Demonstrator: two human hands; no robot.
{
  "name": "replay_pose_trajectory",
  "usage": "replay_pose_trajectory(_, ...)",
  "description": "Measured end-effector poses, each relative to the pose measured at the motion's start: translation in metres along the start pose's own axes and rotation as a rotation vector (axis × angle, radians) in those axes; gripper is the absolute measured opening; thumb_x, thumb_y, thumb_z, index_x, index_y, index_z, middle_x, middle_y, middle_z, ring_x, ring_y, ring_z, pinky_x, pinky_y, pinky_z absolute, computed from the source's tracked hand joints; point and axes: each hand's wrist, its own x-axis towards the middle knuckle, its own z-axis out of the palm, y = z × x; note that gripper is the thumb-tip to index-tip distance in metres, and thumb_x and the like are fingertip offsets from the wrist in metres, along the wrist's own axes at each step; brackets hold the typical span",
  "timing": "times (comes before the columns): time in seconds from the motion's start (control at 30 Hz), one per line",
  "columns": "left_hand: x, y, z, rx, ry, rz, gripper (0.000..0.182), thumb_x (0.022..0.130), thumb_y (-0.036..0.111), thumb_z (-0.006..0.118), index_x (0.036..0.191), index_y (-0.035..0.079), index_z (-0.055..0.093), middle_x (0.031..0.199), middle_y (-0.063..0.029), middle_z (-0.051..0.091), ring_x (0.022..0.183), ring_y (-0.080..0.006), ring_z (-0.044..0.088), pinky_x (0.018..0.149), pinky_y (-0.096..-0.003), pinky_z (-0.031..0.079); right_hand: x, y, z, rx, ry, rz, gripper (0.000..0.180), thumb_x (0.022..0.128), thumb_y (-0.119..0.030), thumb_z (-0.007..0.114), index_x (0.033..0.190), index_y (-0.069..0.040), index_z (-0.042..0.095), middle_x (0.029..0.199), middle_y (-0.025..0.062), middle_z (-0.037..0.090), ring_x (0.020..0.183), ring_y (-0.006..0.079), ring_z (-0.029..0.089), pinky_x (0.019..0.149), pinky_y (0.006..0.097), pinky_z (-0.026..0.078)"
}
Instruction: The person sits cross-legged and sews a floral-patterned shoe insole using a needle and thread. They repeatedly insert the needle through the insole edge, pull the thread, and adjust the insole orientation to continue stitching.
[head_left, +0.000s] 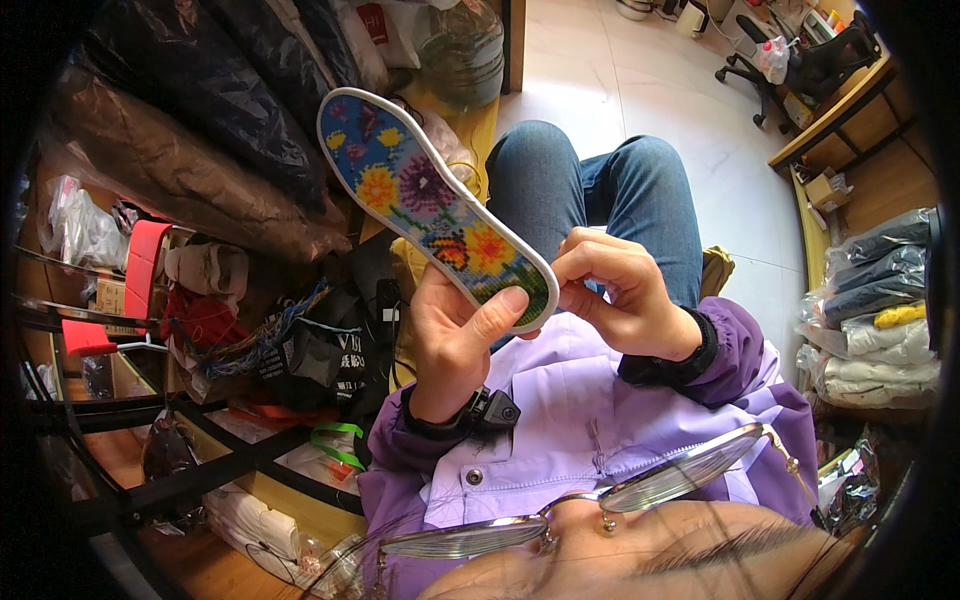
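Note:
An embroidered insole (439, 202) with yellow, orange and purple flowers on blue and green, edged in white, lies tilted before me. My left hand (469, 319) grips its lower end, with the thumb on the stitched face and the fingers behind. At the insole's lower right edge is my right hand (619, 289), its thumb and index finger pinched together beside the white binding. Whether a needle or thread is between those fingertips cannot be told.
Plastic-wrapped garments (202, 157) fill the upper left. Blue and yellow embroidery threads (277, 337) lie on a black bag at the left. Folded wrapped clothes (877, 322) are stacked at the right. A wheeled office chair (817, 64) stands at the upper right.

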Motion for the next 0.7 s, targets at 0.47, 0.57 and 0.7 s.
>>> replay_pose_trajectory(0.47,0.01,-0.01,-0.012,-0.274,-0.15,-0.239,0.032,0.086,0.012,0.067,0.11,0.001,0.048,0.08,-0.007,0.058,0.062,-0.0129,0.056,0.053,-0.021,0.045,0.002,-0.009,0.002,-0.095,0.054,-0.007,0.012,0.079,0.007,0.07,0.088,0.001,0.065,0.074,0.0053,0.053,0.061,0.012,0.05,0.052,0.0231,0.04)
replay_pose_trajectory(0.57,0.013,-0.019,-0.018,-0.468,-0.206,-0.335,0.03,0.088,0.011,0.065,0.109,0.003,0.046,0.076,-0.0043,0.054,0.06,-0.0116,0.053,0.052,-0.0196,0.042,0.004,-0.015,0.007,-0.103,0.087,-0.032,0.015,0.078,0.008,0.07,0.089,0.0,0.065,0.074,0.0044,0.052,0.057,0.0093,0.048,0.048,0.0212,0.037)
replay_pose_trajectory(0.7,0.019,-0.027,-0.028,-0.8,-0.374,-0.455,0.034,0.087,0.013,0.069,0.107,0.004,0.044,0.08,-0.0059,0.054,0.067,-0.015,0.057,0.059,-0.0219,0.046,0.008,-0.018,0.008,-0.069,0.07,-0.06,0.012,0.082,0.008,0.064,0.091,0.001,0.062,0.084,0.0088,0.057,0.061,0.0124,0.059,0.05,0.0222,0.048)
